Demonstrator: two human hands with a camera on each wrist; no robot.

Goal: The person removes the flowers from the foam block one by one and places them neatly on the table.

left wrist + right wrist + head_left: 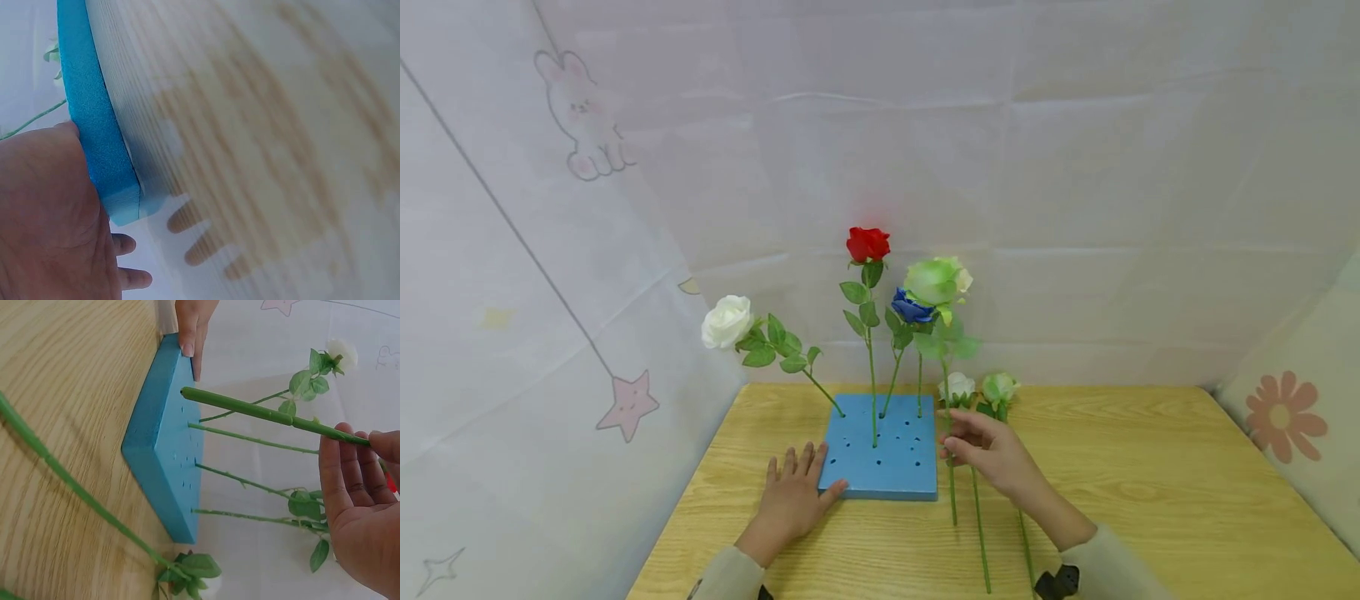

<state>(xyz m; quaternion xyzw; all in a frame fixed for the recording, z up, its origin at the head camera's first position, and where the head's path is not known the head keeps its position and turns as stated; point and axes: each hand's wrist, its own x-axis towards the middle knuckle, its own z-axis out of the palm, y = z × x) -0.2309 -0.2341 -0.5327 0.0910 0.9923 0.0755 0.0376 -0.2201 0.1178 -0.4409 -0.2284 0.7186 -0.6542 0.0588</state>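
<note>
My right hand [988, 450] pinches the stem [269, 414] of a pale green artificial rose [934, 282] between thumb and fingers. That stem's lower end hangs free beside the right edge of a blue board with holes [880, 479]. My left hand [792, 497] lies with spread, fairly straight fingers at the board's front left corner, its thumb touching it. A leaning white rose [727, 322], a red rose [868, 244] and a blue rose [912, 306] stand in the board. Another stem [920, 383] stands at its back right; the held rose partly hides its top.
Right of the board, a white rose [957, 387] and a greenish-white rose [1000, 388] lie on the wooden table [1135, 483], stems pointing toward the front. Printed cloth [1075, 208] hangs behind the table and along its sides.
</note>
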